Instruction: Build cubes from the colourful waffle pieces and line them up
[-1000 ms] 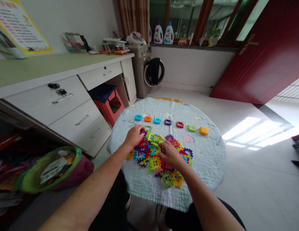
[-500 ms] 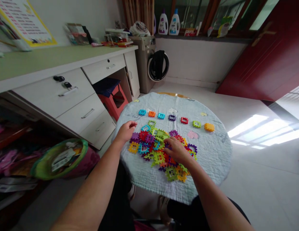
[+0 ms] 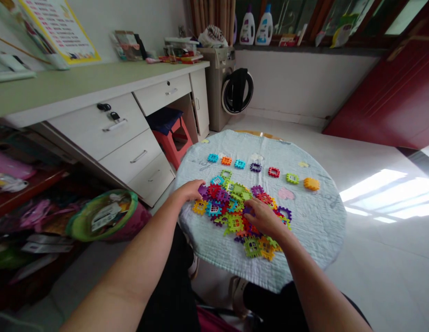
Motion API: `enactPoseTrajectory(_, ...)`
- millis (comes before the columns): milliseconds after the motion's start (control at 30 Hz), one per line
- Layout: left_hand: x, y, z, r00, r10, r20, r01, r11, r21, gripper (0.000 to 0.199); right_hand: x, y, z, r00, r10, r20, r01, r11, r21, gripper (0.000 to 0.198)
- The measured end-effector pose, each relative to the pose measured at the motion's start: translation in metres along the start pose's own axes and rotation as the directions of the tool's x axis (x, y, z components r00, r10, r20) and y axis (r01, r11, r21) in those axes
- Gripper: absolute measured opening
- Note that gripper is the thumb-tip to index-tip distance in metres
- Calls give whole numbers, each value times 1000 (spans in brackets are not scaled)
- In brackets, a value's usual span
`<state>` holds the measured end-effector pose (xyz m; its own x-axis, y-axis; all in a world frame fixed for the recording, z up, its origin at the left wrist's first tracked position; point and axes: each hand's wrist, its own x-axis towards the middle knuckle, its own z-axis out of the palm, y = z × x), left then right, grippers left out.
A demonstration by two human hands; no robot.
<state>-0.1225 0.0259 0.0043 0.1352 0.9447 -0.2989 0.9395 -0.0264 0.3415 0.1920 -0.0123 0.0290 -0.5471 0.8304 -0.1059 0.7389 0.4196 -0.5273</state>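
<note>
Colourful plastic building blocks with notched edges lie in a loose pile [image 3: 235, 223] on a cloth-covered round table [image 3: 314, 226]. At the pile's left edge my left hand [image 3: 190, 190] has its thumb and fingers closed about a purple block [image 3: 202, 191]. Over the middle of the pile, my right hand [image 3: 264, 216] is curled with a dark purple block [image 3: 249, 210] between thumb and fingers; its palm hides blocks beneath. Beyond the pile runs a spaced row of single blocks, from a blue block [image 3: 213, 157] to a yellow-orange block [image 3: 311, 184] at the right.
A white desk [image 3: 107, 87] with drawers stands at the left, a red stool [image 3: 176, 138] under it. Farther back is a washing machine [image 3: 217, 87] with its door open. A basket [image 3: 107, 216] is on the left, and a red door [image 3: 376, 92] on the right.
My left hand has come down from above the cloth to the purple block at the pile's left edge. My right hand stays over the pile. The view has turned slightly left.
</note>
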Motion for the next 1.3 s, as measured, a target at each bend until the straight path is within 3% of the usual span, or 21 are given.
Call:
enactPoseTrajectory(100, 10, 0, 2, 1000, -27, 5, 27, 998, 56, 69, -2, -1, 0, 1000, -11, 5, 11, 1000, -3, 25)
enactPoseTrajectory(233, 14, -2, -1, 999, -33, 14, 32, 994, 107, 59, -5, -1, -1, 1000, -17, 9, 17, 1000, 9, 27)
enactPoseTrajectory(367, 5, 5, -13, 990, -33, -138, 45, 996, 79, 51, -6, -1, -2, 1000, -16, 15, 16, 1000, 8, 26)
enactPoseTrajectory(433, -1, 16, -18, 966, 34, -255, -31, 999, 17, 52, -6, -1, -2, 1000, -13, 17, 12, 1000, 3, 27)
enactPoseTrajectory(500, -7, 33, -20, 933, 179, -313, -203, 978, -45, 53, -4, -2, -1, 1000, -10, 22, 10, 1000, -2, 26)
enactPoseTrajectory(600, -8, 59, -13, 903, 365, -228, -390, 918, -75, 53, -2, -4, 0, 1000, -13, 27, 14, 1000, -11, 25)
enactPoseTrajectory(733, 0, 77, 1, 925, 366, -106, -366, 930, 17, 56, -1, -4, 2, 999, -22, 27, 23, 1000, -16, 25)
enactPoseTrajectory(933, 9, 79, 9, 941, 338, -5, -335, 934, 125, 60, -3, -3, 3, 1000, -12, 26, 12, 1000, -15, 23)
enactPoseTrajectory(1133, 11, 85, 10, 954, 300, -1, -294, 936, 195, 53, -3, -6, 3, 999, -8, 52, 9, 1000, -16, 23)
enactPoseTrajectory(1300, 13, 73, -1, 956, 275, -98, -266, 959, 98, 50, -4, -7, 1, 998, -1, 57, 2, 1000, -5, 20)
